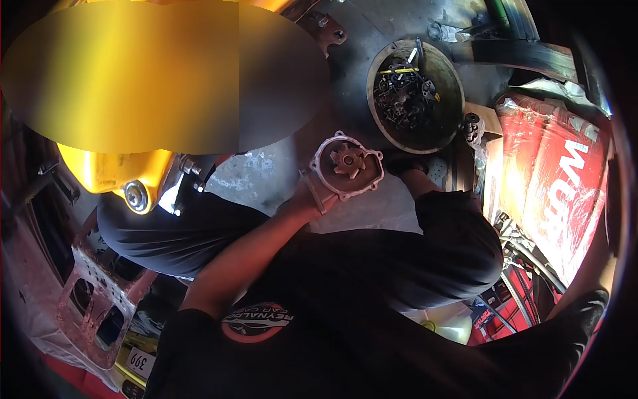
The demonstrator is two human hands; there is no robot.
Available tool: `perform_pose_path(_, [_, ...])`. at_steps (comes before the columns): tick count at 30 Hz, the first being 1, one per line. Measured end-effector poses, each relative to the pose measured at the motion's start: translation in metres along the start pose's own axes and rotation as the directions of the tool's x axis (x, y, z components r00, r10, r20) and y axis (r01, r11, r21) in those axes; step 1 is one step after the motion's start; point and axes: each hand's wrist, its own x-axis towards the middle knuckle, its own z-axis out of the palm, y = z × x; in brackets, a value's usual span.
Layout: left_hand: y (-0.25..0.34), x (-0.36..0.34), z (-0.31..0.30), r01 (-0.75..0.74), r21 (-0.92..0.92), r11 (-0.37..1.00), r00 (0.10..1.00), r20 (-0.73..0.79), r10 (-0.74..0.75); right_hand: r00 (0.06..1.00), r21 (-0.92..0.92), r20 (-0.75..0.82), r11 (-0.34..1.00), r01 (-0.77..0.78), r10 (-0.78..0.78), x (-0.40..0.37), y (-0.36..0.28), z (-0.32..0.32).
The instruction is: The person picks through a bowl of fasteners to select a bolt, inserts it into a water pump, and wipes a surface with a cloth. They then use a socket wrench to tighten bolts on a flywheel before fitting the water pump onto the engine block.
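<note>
My left hand (307, 201) holds a round metal housing (376, 174) by its lower left edge, over the gap between my bent legs. A rusty finned impeller (348, 161) sits inside the housing and faces up. Most of the fingers are hidden under and behind the part, but the hand is closed on it. Only the sleeve and part of the forearm of my right arm show at the far right edge; my right hand is not in view.
A round basin (454, 100) holds many small metal parts and tools. Red plastic-wrapped packaging (531, 166) stands at right. A yellow machine part (100, 174) is at left, near a perforated rusty metal piece (100, 279). A pale container (455, 324) lies below right. A blurred patch covers the upper left.
</note>
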Motion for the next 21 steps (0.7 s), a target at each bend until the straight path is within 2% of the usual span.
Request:
perform_pose_path(1, [-0.015,-0.009,-0.004,-0.032,0.259,0.965,0.999,0.048,0.02,1.0,-0.012,-0.02,1.0,0.004,-0.004,0.01,-0.002,-0.008])
perform_pose_path(3, [-0.062,-0.034,0.004,0.126,-0.063,0.99,0.99,-0.059,-0.13,0.995,-0.046,-0.096,0.999,0.001,-0.005,0.044,-0.004,-0.034])
perform_pose_path(4, [-0.061,-0.024,0.006,0.132,-0.32,0.938,0.982,-0.09,-0.169,0.986,-0.081,-0.168,0.997,-0.02,0.006,0.069,-0.002,-0.065])
perform_pose_path(5, [-0.039,-0.005,0.01,0.112,-0.66,0.743,0.971,-0.086,-0.223,0.969,-0.111,-0.245,0.993,-0.051,0.023,0.091,-0.006,-0.101])
perform_pose_path(6, [-0.027,0.004,0.012,0.093,-0.772,0.629,0.966,-0.083,-0.246,0.952,-0.147,-0.304,0.986,-0.078,0.031,0.112,-0.005,-0.127])
perform_pose_path(7, [-0.018,0.002,0.015,0.081,-0.807,0.585,0.961,-0.092,-0.26,0.938,-0.184,-0.343,0.976,-0.114,0.045,0.121,-0.009,-0.146])
perform_pose_path(8, [-0.037,-0.004,0.012,0.083,-0.606,0.791,0.968,-0.14,-0.209,0.928,-0.195,-0.368,0.971,-0.139,0.059,0.129,-0.012,-0.16])
perform_pose_path(9, [-0.054,-0.009,0.009,0.088,-0.328,0.941,0.97,-0.187,-0.156,0.923,-0.182,-0.379,0.972,-0.151,0.073,0.128,-0.017,-0.173])
perform_pose_path(10, [-0.074,-0.017,0.006,0.096,-0.045,0.994,0.967,-0.234,-0.104,0.934,0.075,-0.342,0.993,-0.087,0.107,0.115,-0.024,-0.177])
perform_pose_path(11, [-0.086,-0.019,0.003,0.09,0.32,0.943,0.979,-0.204,-0.025,0.937,0.26,-0.325,0.965,-0.043,0.129,0.137,-0.001,-0.159])
perform_pose_path(12, [-0.085,-0.015,-0.001,0.024,0.434,0.901,0.986,-0.157,0.05,0.956,0.315,-0.242,0.946,-0.083,0.164,0.127,-0.008,-0.166])
perform_pose_path(14, [-0.077,-0.015,-0.009,-0.089,0.637,0.766,0.985,-0.057,0.161,0.959,0.256,-0.241,0.963,-0.085,0.149,0.133,-0.002,-0.161])
perform_pose_path(16, [-0.13,-0.023,0.001,0.043,0.332,0.942,0.989,-0.145,0.006,0.97,0.254,-0.192,0.962,-0.096,0.148,0.111,-0.019,-0.174])
perform_pose_path(18, [-0.149,-0.027,0.001,0.095,0.142,0.985,0.991,-0.112,-0.079,0.983,0.283,-0.023,0.944,-0.17,0.183,0.09,-0.034,-0.195])
perform_pose_path(20, [-0.144,-0.026,-0.006,0.075,0.13,0.989,0.997,-0.04,-0.071,0.998,0.514,-0.062,0.857,0.028,0.004,0.09,-0.002,-0.179])
perform_pose_path(21, [-0.143,-0.027,-0.009,0.065,0.136,0.989,0.998,-0.018,-0.064,0.989,0.65,-0.122,0.746,0.146,-0.086,0.08,-0.002,-0.179])
